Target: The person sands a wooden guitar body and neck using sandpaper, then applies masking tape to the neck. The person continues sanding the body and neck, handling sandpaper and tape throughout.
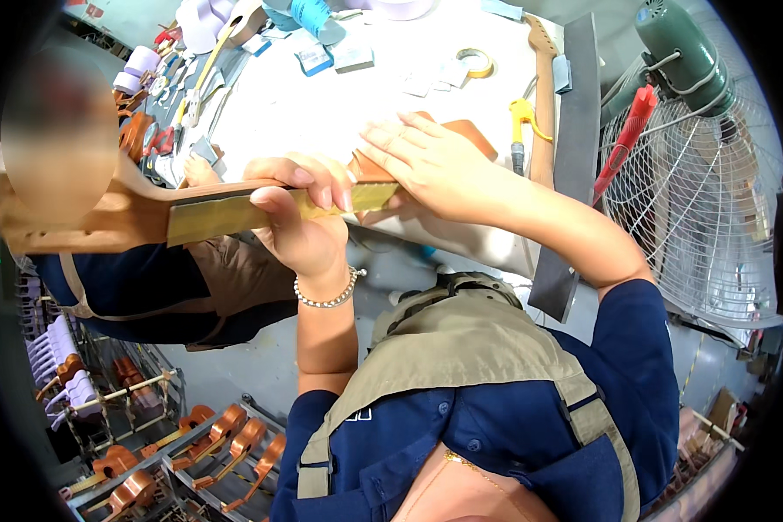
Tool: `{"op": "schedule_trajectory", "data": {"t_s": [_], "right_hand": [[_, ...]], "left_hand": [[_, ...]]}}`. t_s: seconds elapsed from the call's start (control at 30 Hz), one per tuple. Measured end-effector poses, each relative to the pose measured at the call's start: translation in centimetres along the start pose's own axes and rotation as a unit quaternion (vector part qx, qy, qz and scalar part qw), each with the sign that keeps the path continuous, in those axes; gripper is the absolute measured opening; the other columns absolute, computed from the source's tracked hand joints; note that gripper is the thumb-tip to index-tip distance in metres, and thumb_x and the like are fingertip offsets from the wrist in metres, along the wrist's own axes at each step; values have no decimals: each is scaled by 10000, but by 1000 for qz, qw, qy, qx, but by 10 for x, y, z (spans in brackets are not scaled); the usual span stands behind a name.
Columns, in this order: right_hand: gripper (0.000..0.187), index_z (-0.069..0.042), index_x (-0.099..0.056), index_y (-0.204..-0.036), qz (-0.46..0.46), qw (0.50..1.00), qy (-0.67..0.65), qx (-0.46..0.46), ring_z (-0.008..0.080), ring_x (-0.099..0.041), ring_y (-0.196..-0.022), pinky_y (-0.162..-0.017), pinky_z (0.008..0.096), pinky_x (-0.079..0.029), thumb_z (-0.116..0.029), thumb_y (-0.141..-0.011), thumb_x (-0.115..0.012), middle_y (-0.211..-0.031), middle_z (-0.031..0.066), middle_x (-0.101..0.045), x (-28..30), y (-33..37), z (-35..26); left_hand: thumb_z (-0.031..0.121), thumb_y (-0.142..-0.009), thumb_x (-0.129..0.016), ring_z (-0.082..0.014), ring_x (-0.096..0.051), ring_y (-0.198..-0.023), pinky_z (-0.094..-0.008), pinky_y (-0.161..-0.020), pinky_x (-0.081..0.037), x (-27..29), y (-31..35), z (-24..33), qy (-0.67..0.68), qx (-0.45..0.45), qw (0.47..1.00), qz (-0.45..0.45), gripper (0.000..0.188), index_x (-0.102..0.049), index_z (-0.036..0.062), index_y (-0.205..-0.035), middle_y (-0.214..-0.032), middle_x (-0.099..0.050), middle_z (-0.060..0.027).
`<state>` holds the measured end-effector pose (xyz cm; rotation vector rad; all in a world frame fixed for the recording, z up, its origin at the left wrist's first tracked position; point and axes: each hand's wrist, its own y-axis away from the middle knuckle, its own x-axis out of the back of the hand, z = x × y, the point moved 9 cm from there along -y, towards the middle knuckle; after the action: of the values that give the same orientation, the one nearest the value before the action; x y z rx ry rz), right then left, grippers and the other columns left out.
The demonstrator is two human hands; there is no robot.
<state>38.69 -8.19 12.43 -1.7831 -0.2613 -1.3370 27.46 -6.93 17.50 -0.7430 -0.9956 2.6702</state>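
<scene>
A wooden guitar neck (278,193) stretches across in front of me, its broad headstock (104,213) at the left. Yellowish tape (209,219) covers the long face of its fingerboard. My left hand (300,204) is closed round the neck, thumb on the near side and fingers over the top. Farther right, my right hand (426,165) lies flat with fingers stretched out, over an orange-brown wooden part (471,137) at the neck's right end. The palm hides much of that part, and whether anything thin lies under it cannot be made out.
On the white table (357,100) are a tape roll (474,63), a yellow-handled tool (522,122) and another neck (544,104). A co-worker (165,278) stands at the left. A caged fan (687,174) is at right. Racked small instrument bodies (226,426) stand lower left.
</scene>
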Motion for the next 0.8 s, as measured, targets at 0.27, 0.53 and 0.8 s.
{"op": "schedule_trajectory", "data": {"t_s": [0.27, 0.53, 0.8], "right_hand": [[905, -19, -297, -1374, 57, 930, -276, -237, 306, -291, -1325, -1089, 469, -200, -406, -678, -727, -1421, 182, -307, -52, 47, 43], [984, -73, -252, -1414, 20, 977, -102, -187, 297, -263, -1343, -1100, 495, -136, -389, -638, -768, -1432, 159, -308, -77, 81, 62], [821, -27, -384, -1327, 1, 992, -78, -101, 316, -369, -1269, -1063, 412, -290, -194, -618, -762, -1338, 161, -421, -13, 13, 17]], "left_hand": [[528, -915, -383, -145, -437, -456, -318, -548, -426, 48, 30, 18, 91, -25, 995, -23, 454, -430, 84, -830, -577, -435, -12], [507, -926, -379, -152, -420, -469, -322, -528, -404, 45, 21, 11, 85, -2, 996, -7, 458, -445, 64, -832, -594, -432, -28], [430, -945, -407, -152, -435, -471, -302, -511, -408, 14, 2, 1, 35, 9, 998, -47, 401, -458, 53, -820, -571, -425, -34]]}}
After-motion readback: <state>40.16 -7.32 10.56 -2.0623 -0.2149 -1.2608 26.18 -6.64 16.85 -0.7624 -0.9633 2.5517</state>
